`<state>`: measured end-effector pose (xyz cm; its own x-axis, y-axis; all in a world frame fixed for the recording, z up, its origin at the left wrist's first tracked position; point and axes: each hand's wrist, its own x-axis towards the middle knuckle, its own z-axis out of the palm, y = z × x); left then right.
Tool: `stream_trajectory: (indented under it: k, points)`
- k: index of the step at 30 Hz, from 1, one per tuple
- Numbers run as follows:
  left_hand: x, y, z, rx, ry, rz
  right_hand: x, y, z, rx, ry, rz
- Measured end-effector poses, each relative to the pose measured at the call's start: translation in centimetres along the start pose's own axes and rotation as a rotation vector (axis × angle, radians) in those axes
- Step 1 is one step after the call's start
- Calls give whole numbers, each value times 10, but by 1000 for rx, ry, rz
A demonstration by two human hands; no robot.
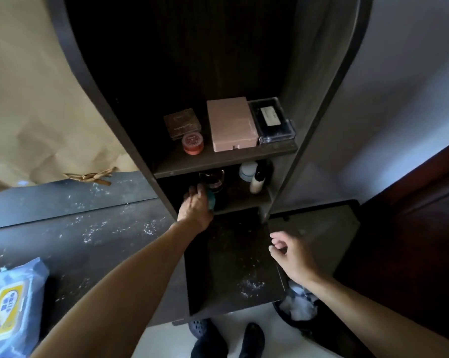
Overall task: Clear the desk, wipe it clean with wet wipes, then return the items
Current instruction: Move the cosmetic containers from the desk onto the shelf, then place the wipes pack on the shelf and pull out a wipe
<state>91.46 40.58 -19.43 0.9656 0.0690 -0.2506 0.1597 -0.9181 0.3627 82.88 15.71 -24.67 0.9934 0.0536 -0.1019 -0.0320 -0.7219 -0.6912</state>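
Note:
My left hand (pixel 196 209) reaches into the lower compartment of a dark shelf unit (pixel 226 157) and holds a small teal object (pixel 211 200), next to a dark glass bottle (pixel 213 180). My right hand (pixel 293 257) hovers over the dark desk surface (pixel 233 257), fingers loosely curled and holding nothing. The desk carries white specks near its front. A blue pack of wet wipes (pixel 13 308) lies on the desk at the lower left.
The upper shelf holds a pink box (pixel 231 124), a black case (pixel 271 120), a brown compact (pixel 182 122) and a red round tin (pixel 192 143). A white-capped jar (pixel 248 170) and a small bottle (pixel 257 182) stand lower right. A bin with used wipes (pixel 298 308) sits below the desk; a paper bag (pixel 37 99) at left.

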Motion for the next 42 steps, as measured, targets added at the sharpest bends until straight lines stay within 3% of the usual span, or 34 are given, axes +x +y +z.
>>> stream_trajectory:
  k: [8,16,24,33,39,42]
  points:
    - [10,-5,0,48,-8,-16,-14,8,0,-15,-48,48]
    - [-63,-16,-15,75,301,199,-10,-28,12,-76,-135,-67]
    - [-170,-129,-25,19,317,-133,-10,-107,82,-33,-332,-257]
    - [-251,-282,-43,-101,366,-628,-35,-220,198,-90,-528,-465]
    - [-269,-383,-55,-142,334,-779,-33,-301,290,-217,-596,-493]
    - [-267,-425,-55,-229,230,-844,-23,-342,336,-330,-596,-481]
